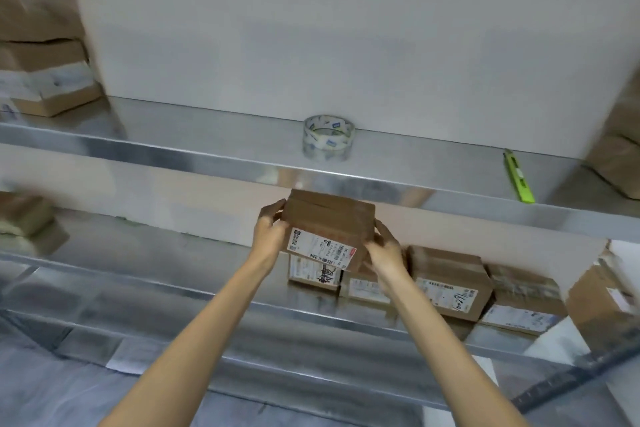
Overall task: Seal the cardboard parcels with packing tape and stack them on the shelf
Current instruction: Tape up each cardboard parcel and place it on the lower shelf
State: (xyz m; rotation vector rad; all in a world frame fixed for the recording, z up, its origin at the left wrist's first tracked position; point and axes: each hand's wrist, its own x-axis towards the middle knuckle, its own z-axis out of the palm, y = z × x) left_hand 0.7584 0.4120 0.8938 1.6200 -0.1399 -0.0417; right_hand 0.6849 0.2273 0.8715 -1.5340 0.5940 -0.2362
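- Holding the small cardboard parcel (pixel 329 229) between both hands, I see it in the air in front of the lower shelf (pixel 156 260), just above the parcels already there.
- My left hand (pixel 272 230) grips the parcel's 9 o'clock end, fingers curled round the far edge.
- My right hand (pixel 384 250) grips the 4 o'clock corner, fingers wrapped under and behind it.
- A white shipping label (pixel 323 248) with barcodes and a small red patch covers the near face between my hands; its print is too blurred to read.
- At 6 o'clock and on toward 4, a row of labelled parcels (pixel 450 284) sits on the lower shelf; black marker scrawl shows on two, not legible to me.
- At 12 o'clock from the held parcel, the tape roll (pixel 329 139) lies flat on the upper shelf (pixel 207 128), its blue printed marks unreadable.
- A green cutter (pixel 518 175) lies on that shelf at 2 o'clock.
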